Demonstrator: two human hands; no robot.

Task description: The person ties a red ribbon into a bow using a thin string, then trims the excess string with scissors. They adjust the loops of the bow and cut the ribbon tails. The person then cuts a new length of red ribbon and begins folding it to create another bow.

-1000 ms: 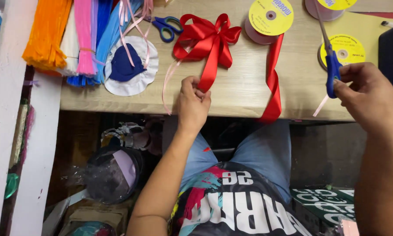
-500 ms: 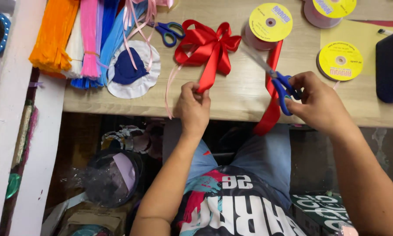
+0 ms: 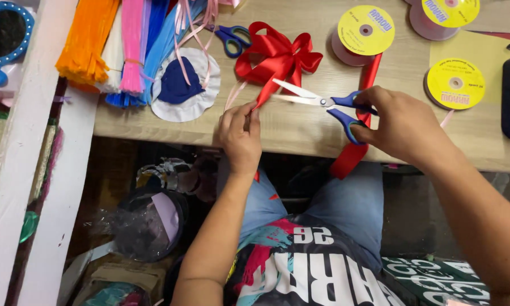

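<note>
Since the earlier frame, the blue-handled scissors (image 3: pixel 323 102) have been brought leftward, and their open blades are now aimed at the tail of the red ribbon bow (image 3: pixel 277 56). That bow lies on the wooden table (image 3: pixel 300 127), near the middle of its front edge. The bow's tail is pinched between the fingertips of the left hand (image 3: pixel 241 133) and drawn taut toward the front edge, apparently so that a clean cut can be made. The scissor handles are gripped by the right hand (image 3: pixel 402 124), fingers through the loops and spread. A loose red ribbon strip (image 3: pixel 360 113) hangs over the front edge beneath that hand. Yellow-labelled ribbon spools (image 3: pixel 365 31) stand toward the back right. A second pair of scissors (image 3: pixel 232 38) and coloured fringe bundles (image 3: pixel 116 45) lie toward the back left corner.
</note>
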